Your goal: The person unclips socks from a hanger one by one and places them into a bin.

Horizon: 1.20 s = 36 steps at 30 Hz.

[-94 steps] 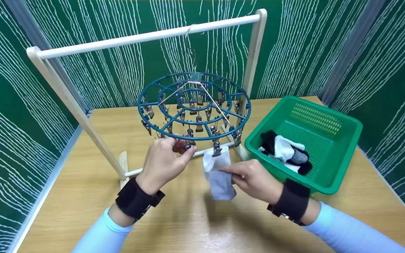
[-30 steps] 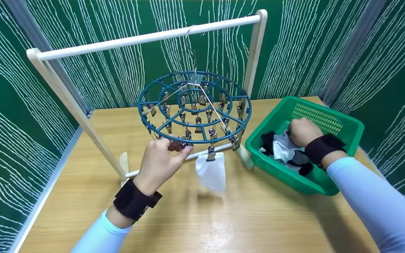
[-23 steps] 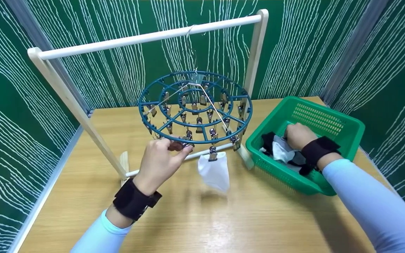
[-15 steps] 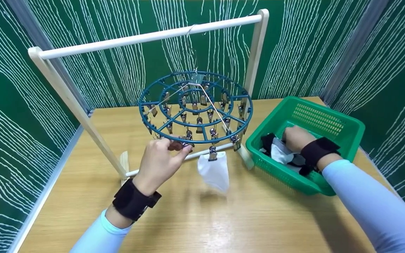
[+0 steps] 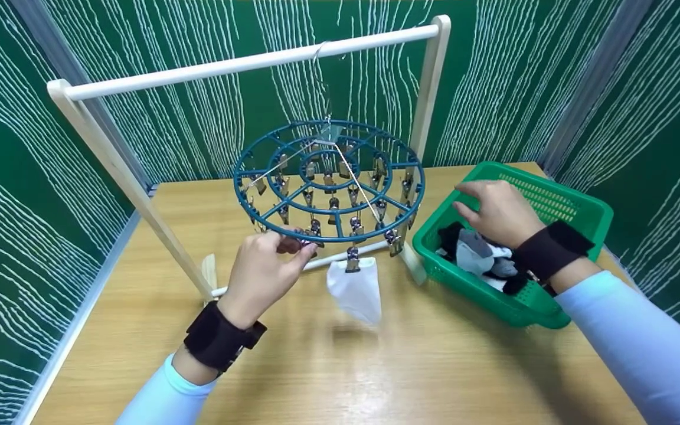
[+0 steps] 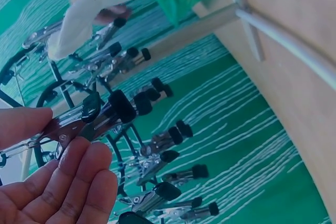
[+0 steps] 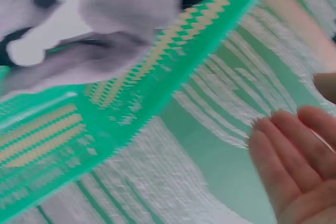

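In the head view my left hand point(image 5: 263, 262) pinches a metal clip point(image 6: 65, 129) at the near rim of a round dark-teal clip hanger point(image 5: 340, 238); the left wrist view shows thumb and fingers on its handles. Just right of that hand, a white sock point(image 5: 355, 289) hangs from another clip point(image 5: 352, 260). My right hand point(image 5: 502, 212) is over the green basket point(image 5: 591, 236), fingers extended and thumb apart, with nothing between them. Below it lies a pile of white, grey and black socks point(image 5: 476, 254); the right wrist view shows these socks point(image 7: 126, 3) blurred.
The hanger hooks onto the white bar point(image 5: 245, 62) of a wooden stand point(image 5: 127, 183) on the wood table point(image 5: 293, 366). Several bare clips dangle from its rings. Green walls point(image 5: 186, 118) with white streaks enclose the back and sides.
My right hand let go of the hanging sock, reached into the basket's sock pile, and has now lifted above it with fingers spread. The left hand keeps pinching its clip; the hanger has turned slightly.
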Each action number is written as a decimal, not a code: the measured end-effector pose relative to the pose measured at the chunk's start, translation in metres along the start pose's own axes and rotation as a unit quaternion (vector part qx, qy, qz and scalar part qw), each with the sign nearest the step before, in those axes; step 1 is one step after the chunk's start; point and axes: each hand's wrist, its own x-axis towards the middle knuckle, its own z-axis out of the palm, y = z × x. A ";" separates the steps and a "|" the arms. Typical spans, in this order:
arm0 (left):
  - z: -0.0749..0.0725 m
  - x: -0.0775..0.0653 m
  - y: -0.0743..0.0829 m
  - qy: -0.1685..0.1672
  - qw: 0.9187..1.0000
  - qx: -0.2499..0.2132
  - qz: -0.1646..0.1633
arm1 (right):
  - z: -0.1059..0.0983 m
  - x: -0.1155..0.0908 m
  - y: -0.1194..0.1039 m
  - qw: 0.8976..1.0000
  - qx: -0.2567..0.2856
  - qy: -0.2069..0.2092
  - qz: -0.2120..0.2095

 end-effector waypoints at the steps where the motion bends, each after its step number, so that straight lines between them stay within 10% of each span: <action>1: -0.001 0.000 0.000 -0.002 1.000 0.001 -0.004 | -0.002 -0.001 -0.007 1.000 0.002 0.021 -0.012; 8: -0.005 0.004 -0.004 -0.013 1.000 0.005 -0.026 | -0.008 -0.002 -0.042 0.980 -0.010 0.125 -0.152; 16: -0.008 0.005 -0.008 -0.010 0.999 0.003 -0.030 | -0.008 0.001 -0.066 0.947 -0.018 0.135 -0.291; 36: -0.014 -0.014 -0.008 0.101 0.992 0.040 0.062 | -0.001 0.000 -0.083 0.939 -0.012 0.139 -0.315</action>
